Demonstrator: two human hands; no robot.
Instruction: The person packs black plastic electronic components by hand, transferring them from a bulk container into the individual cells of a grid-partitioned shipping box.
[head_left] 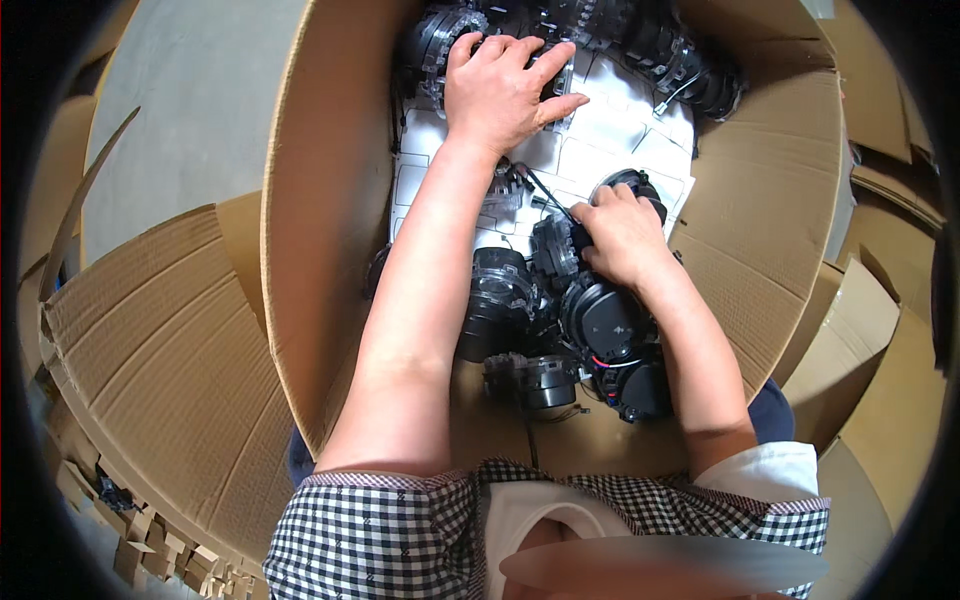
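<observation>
Inside a deep cardboard box (765, 205) lie several round black parts with clear plastic rims and thin cables. My left hand (503, 95) reaches to the far side, fingers spread and thumb out to the right, resting over a black part with clear plastic (432, 48). My right hand (622, 235) is closed around a round black part (640, 187), which it partly covers. Close to its fingers is a clear-rimmed part (553, 247). Nearer me lie a black round part with a flat face (605, 318) and another with a clear collar (497, 285).
White sheets with printed outlines (640, 125) line the box under the parts. More black parts (650, 45) crowd the far wall. A folded-out cardboard flap (170, 370) lies to the left, beside a grey surface (190, 130). Other cardboard (845, 320) stands on the right.
</observation>
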